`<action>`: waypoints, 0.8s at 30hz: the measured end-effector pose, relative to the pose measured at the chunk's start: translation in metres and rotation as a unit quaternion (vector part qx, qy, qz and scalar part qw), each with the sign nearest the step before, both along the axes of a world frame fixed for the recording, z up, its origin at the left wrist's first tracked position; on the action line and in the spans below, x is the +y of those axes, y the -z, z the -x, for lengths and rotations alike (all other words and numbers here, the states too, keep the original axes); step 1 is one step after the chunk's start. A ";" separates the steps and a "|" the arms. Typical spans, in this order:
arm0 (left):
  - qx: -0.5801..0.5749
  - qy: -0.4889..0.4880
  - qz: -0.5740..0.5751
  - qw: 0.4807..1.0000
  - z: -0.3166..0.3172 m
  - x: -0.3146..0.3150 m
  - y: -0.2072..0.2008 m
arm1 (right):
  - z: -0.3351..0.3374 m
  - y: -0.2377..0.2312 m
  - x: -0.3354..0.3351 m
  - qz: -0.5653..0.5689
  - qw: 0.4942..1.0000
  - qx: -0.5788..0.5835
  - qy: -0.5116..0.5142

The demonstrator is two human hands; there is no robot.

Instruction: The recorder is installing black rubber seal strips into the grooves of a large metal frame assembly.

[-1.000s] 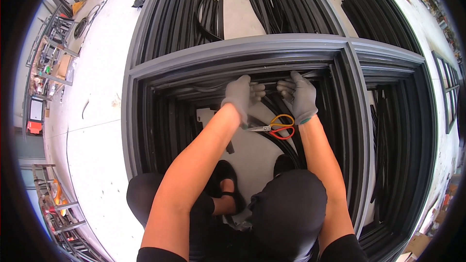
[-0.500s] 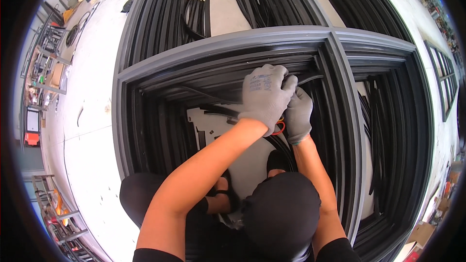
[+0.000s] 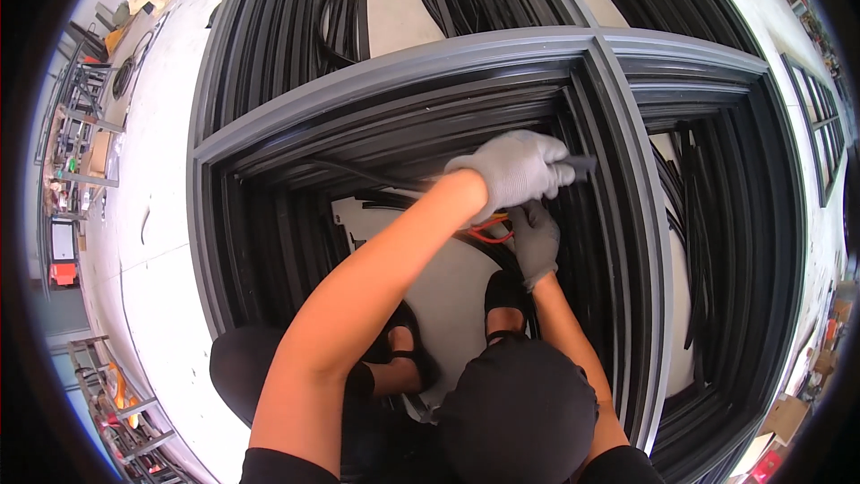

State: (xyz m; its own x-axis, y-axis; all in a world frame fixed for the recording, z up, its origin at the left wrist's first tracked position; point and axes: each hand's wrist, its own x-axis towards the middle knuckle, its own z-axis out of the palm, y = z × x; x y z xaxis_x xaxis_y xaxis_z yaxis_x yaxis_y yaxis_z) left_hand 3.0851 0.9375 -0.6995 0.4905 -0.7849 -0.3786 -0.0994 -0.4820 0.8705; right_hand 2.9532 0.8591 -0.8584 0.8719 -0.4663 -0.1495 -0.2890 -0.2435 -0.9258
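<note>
In a grey glove, my left hand [image 3: 521, 168] is closed round a black rubber strip [image 3: 367, 176]. The strip's short end [image 3: 580, 167] sticks out past the fingertips, slightly blurred, and its long tail trails left along the frame. Just below, my gloved right hand [image 3: 537, 237] is curled round scissors with red-orange loop handles [image 3: 489, 233]; their blades are hidden by the hands. Both hands are inside one opening of a stack of dark metal frames [image 3: 394, 45], near its upper right corner.
A grey crossbar [image 3: 627, 134] runs along the right of this opening. More black strips [image 3: 694, 233] lie in the neighbouring opening, and short cut pieces [image 3: 349, 18] in the far one. My feet [image 3: 408, 350] stand on the pale floor inside the frame. Shelving [image 3: 85, 143] lines the left.
My left hand has moved right and slightly down with the strip end. My right hand has dropped lower and left, away from the left fingers, and the scissors' handles have shifted left.
</note>
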 end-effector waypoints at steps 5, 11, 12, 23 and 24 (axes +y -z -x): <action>-0.270 0.022 -0.001 0.963 0.005 -0.007 0.001 | 0.001 0.040 -0.003 0.289 0.933 0.107 -0.186; -0.241 -0.023 -0.082 0.967 -0.015 -0.025 -0.013 | -0.017 0.086 0.020 0.528 0.809 0.019 -0.258; -0.240 -0.025 -0.084 0.967 -0.019 -0.024 -0.013 | -0.018 0.088 0.023 0.527 0.808 0.017 -0.261; -0.108 -0.042 -0.039 0.993 -0.025 -0.028 -0.003 | -0.029 0.105 0.018 0.491 0.794 0.066 -0.352; -0.025 -0.052 -0.019 0.998 -0.025 -0.022 -0.001 | -0.023 0.092 0.026 0.487 0.796 0.062 -0.355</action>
